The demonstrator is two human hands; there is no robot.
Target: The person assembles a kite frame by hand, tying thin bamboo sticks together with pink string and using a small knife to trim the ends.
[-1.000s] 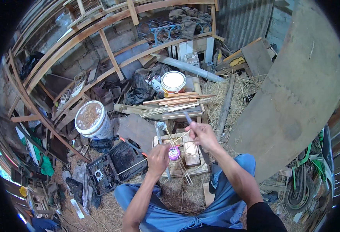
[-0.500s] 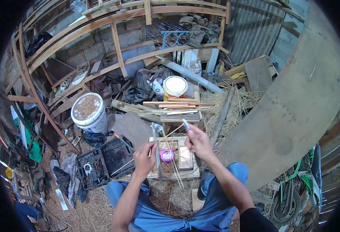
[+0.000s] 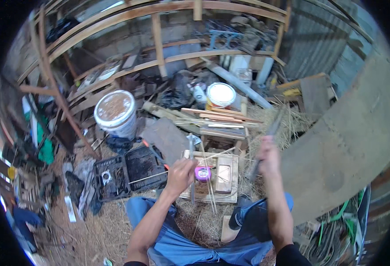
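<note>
My left hand [image 3: 181, 176] is closed around a thin bamboo strip [image 3: 148, 177], which slants across both sides of my fist. It is over the left edge of a low wooden frame [image 3: 227, 200], beside a narrow upright metal strip [image 3: 192, 153]. My right hand [image 3: 269, 156], smeared by motion, is raised to the right of the frame and gripped around a knife [image 3: 274, 127] whose blade is blurred. Within the frame lie a pink tape measure [image 3: 202, 174] and a rectangular block [image 3: 224, 179]. Loose thin strips [image 3: 211, 195] hang over its near edge.
Wood slats [image 3: 212, 116] and thin strips lie on a stand beyond the frame. A white-lidded bucket [image 3: 221, 95], a larger bucket [image 3: 115, 111] and an open black tool case [image 3: 130, 173] stand around. A large board [image 3: 337, 150] leans at right.
My right hand has swung up and rightward with the knife, away from my left hand. The left hand stays shut on the bamboo strip. The whole view has shifted slightly.
</note>
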